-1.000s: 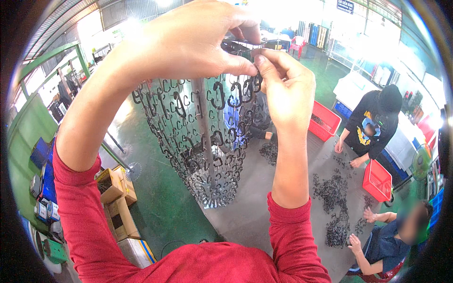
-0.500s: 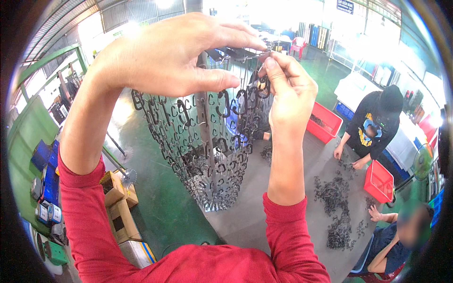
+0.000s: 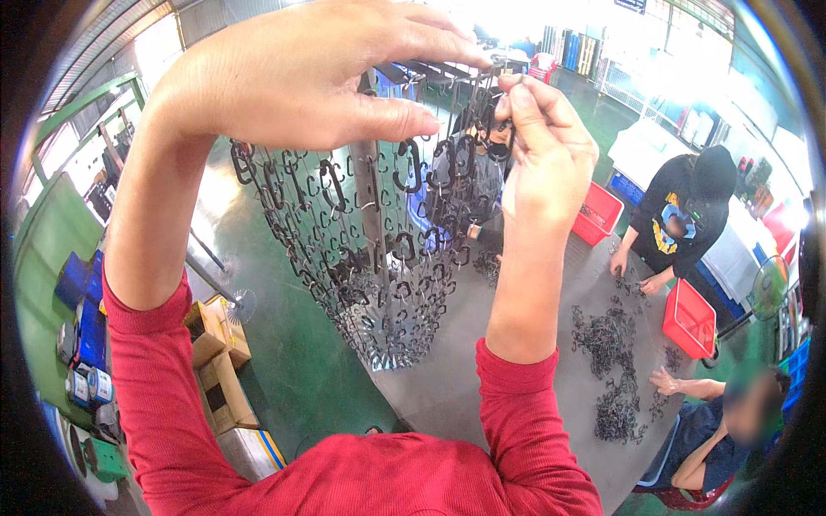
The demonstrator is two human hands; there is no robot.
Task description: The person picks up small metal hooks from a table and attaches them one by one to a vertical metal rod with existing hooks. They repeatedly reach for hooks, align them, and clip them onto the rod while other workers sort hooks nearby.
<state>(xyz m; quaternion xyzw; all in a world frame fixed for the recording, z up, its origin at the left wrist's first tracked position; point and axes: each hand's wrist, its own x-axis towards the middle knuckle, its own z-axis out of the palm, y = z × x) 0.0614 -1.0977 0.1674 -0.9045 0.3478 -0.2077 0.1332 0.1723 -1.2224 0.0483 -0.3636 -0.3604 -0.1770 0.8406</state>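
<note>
A tall rack (image 3: 368, 206) hangs in front of me, hung with many dark C-shaped pieces (image 3: 408, 165) on thin wires that narrow toward the bottom. My left hand (image 3: 301, 77) reaches over its top, fingers stretched out and thumb apart, with its fingertips close to the rack's upper rim. Nothing shows in its grasp. Just right of those fingertips, my right hand (image 3: 546, 146) is closed in a pinch at the rim. What lies between its thumb and finger is too small to make out. The rack's near upper part is hidden behind my left hand.
A grey table (image 3: 516, 404) carries piles of dark C-shaped pieces (image 3: 615, 370). Red baskets (image 3: 688, 318) stand on it. Two people (image 3: 684, 215) work at its right side, and another is partly hidden behind the rack. Cardboard boxes (image 3: 225, 387) stand on the green floor at left.
My right hand has shifted slightly right and up, widening the gap from my left fingertips. The left hand keeps its spread pose. More of the person behind the rack shows.
</note>
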